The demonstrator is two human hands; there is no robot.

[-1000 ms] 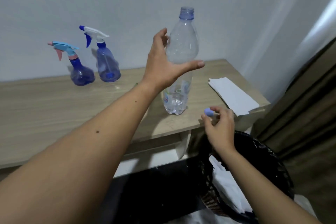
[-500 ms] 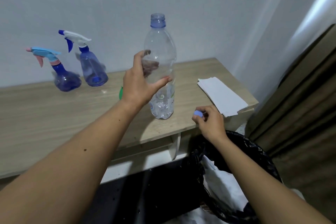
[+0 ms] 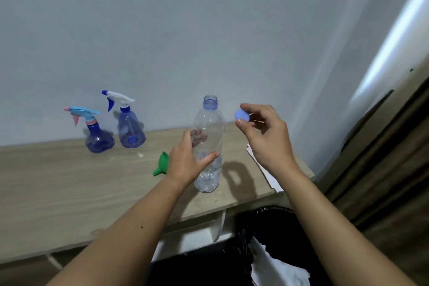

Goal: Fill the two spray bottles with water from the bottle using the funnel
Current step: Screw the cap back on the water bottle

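Just right of the open neck of the tall clear plastic water bottle (image 3: pixel 209 144), upright on the wooden tabletop (image 3: pixel 58 183), the right hand (image 3: pixel 267 137) pinches the small blue cap (image 3: pixel 242 115). Left hand (image 3: pixel 188 160) wraps the bottle's middle. Green funnel (image 3: pixel 161 165) lies just left; both blue spray bottles (image 3: pixel 131 132) stand far left, tops on.

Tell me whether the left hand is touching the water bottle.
Touching. The head view shows the left hand wrapped round the water bottle: the thumb lies across its front and the fingers show through the clear plastic behind.
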